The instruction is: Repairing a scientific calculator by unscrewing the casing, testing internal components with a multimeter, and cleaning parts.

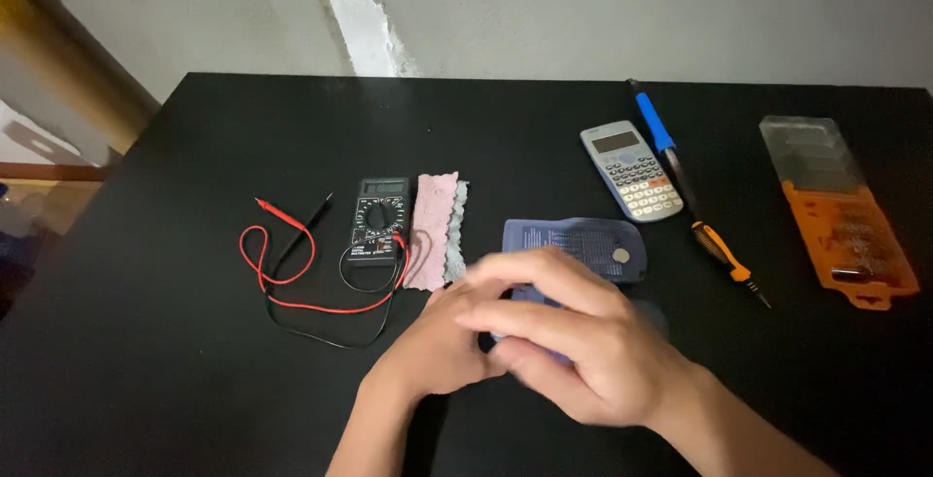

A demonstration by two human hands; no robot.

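Blue-grey casing (pixel 573 244), flat with rounded corners and a coin cell set in its back, lies on the black table (pixel 194 370), mostly hidden near the front under both hands. Left hand (pixel 437 346) and right hand (pixel 583 341) curl their blurred fingers onto it. Behind the table rises a scuffed grey wall (pixel 583 11).

Grey rectangular screen on black multimeter (pixel 382 187), frame centre-left. Greyish screen on grey calculator (pixel 615 142), upper right. Orange plastic bit case with clear lid (pixel 838 207), far right.
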